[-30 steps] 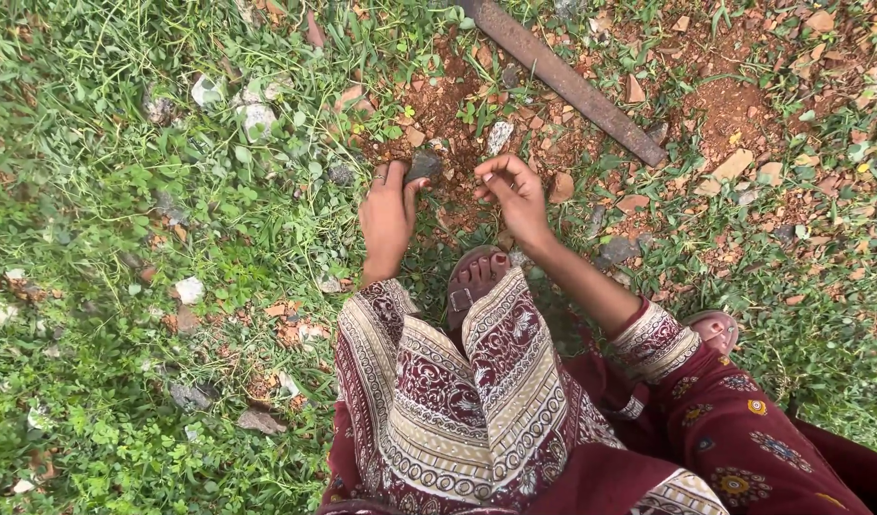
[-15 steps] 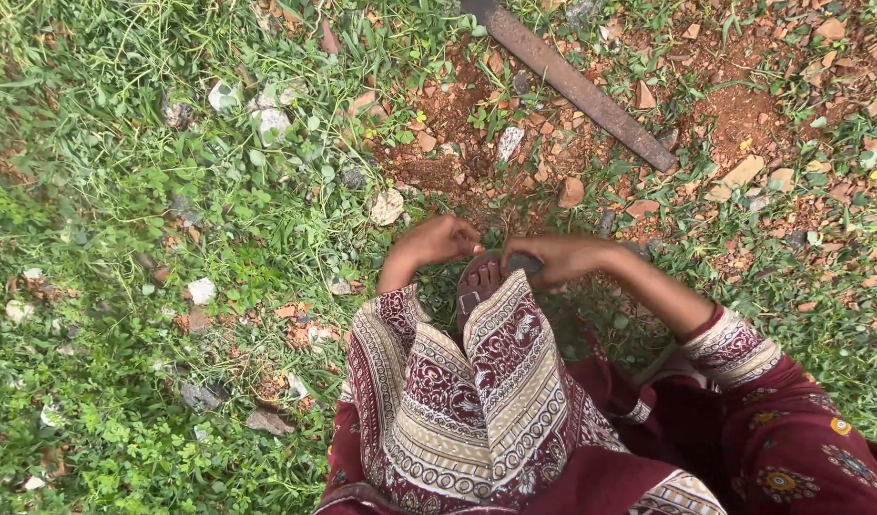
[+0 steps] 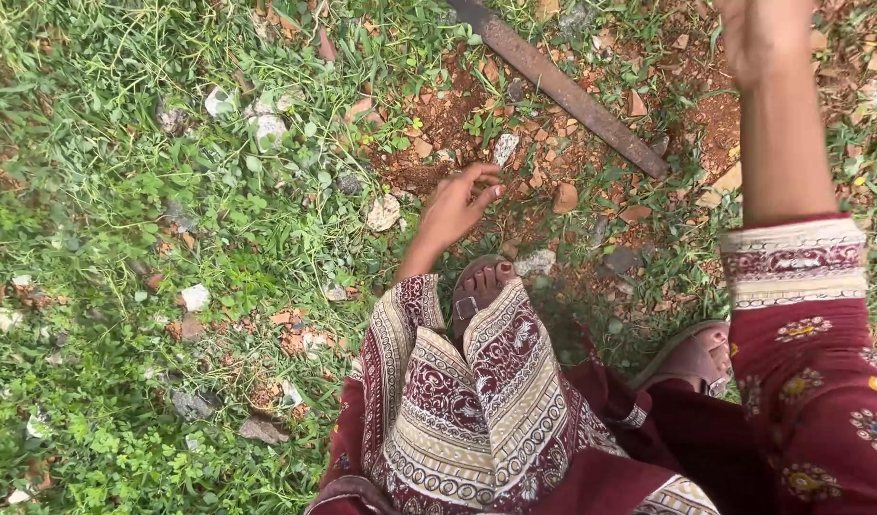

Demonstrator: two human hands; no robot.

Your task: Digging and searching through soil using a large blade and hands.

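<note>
The person squats on a ground of grass (image 3: pixel 124 191) and red soil (image 3: pixel 438 114), and the camera looks down on the knees in maroon cloth with a cream pattern.

The left hand (image 3: pixel 456 205) is low over the soil, a little above the middle of the view. Its palm is open and the fingers are spread and loosely curled; it holds nothing. The fingertips are turned to 1 o'clock, toward a small pale grey stone (image 3: pixel 504 148) which lies near them but not touching. At 9 o'clock from this hand, just beside it, lies a pale roundish stone (image 3: pixel 383 213). At 3 o'clock from it, a little apart, lies a brown stone (image 3: pixel 564 197).

The right hand (image 3: pixel 763 33) is lifted up at the top edge, at 1 o'clock of the view, well apart from the left hand. Its fingers are cut off by the edge, so I cannot tell if it is open or closed, or if it holds something. The forearm comes down to a sleeve (image 3: pixel 796 262) with a cream band.

A long rusty metal bar (image 3: pixel 562 88) lies slanted on the soil, from 12 o'clock down toward 2 o'clock, between the two hands. Under the left hand, at 6 o'clock from it, a foot in a brown sandal (image 3: pixel 479 286) stands on the ground, and a grey stone (image 3: pixel 536 261) lies just beside the toes
</note>
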